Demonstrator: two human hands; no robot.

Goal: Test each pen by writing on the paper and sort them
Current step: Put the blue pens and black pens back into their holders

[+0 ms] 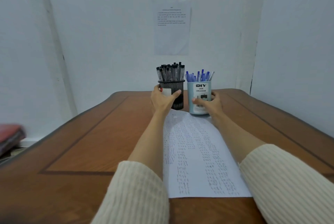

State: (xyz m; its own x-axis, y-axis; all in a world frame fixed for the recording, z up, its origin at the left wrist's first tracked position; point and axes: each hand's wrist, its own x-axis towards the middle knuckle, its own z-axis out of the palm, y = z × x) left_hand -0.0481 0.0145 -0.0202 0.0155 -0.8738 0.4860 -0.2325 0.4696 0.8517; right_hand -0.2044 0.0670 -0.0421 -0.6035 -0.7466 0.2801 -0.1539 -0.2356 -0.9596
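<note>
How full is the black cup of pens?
Full. The black mesh cup stands packed with black pens, caps sticking up above its rim, held by the left hand.

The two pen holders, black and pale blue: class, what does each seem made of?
Black cylindrical mesh pen holder: probably metal mesh, matt; fine grid shows. Pale blue round pen holder: probably plastic, smooth, opaque; even, seamless wall.

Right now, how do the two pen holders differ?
Wall: the black mesh holder is open wire, the light blue holder solid-walled. Contents: mesh holder has black-capped pens, blue holder blue pens. Both upright; left hand grips mesh, right hand blue.
</note>
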